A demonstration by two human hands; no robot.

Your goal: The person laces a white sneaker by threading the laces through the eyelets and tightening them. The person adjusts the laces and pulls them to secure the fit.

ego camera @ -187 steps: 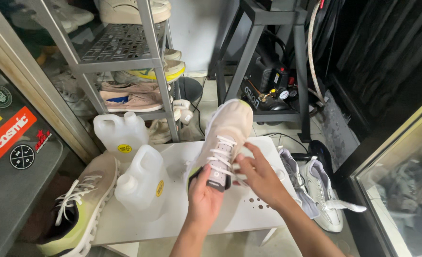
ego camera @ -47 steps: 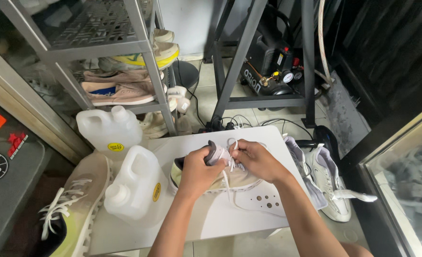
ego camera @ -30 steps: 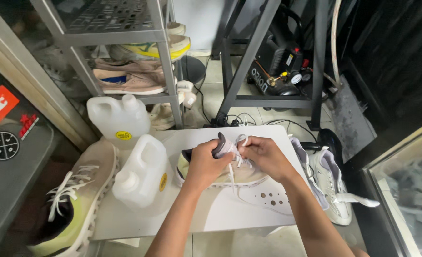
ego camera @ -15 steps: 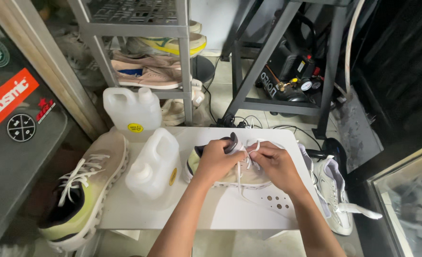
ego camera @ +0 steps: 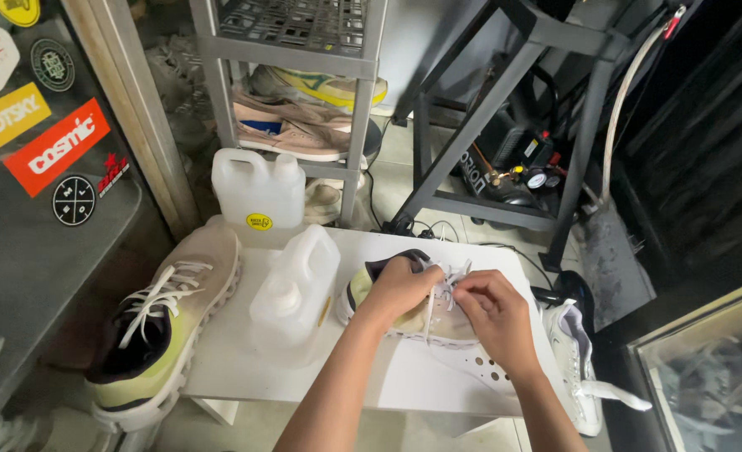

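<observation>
— One sneaker (ego camera: 421, 311) lies on its sole at the middle of the white counter (ego camera: 404, 381), toe toward the right, pale upper with a dark collar. Both hands sit on top of it.

— How much room is around it?

— Little on the left: a translucent plastic jug (ego camera: 296, 289) stands just beside the heel, near but not touching as far as I can tell. In front of the shoe the counter runs bare to its near edge, with a patch of small round holes (ego camera: 490, 370) near the right corner. The right edge is close to the toe; beyond it a white shoe (ego camera: 579, 368) lies on the floor. A second jug (ego camera: 256, 191) stands at the back left corner, and another sneaker (ego camera: 162, 322), pale with a yellow-green side, leans against the counter's left edge.

— And the grip?

— The left hand (ego camera: 396, 289) curls closed over the collar and tongue, fingers wrapped down over the shoe. The right hand (ego camera: 495, 311) has its fingertips pinched together on the white laces (ego camera: 445, 283) over the middle of the shoe. Both grips are closed on the sneaker, one on its body, one on its lace.

— Behind?

— A grey metal rack (ego camera: 363, 100) holds more shoes on its low shelf, and a dark steel frame (ego camera: 505, 125) stands to the right with cables on the floor under it.
</observation>
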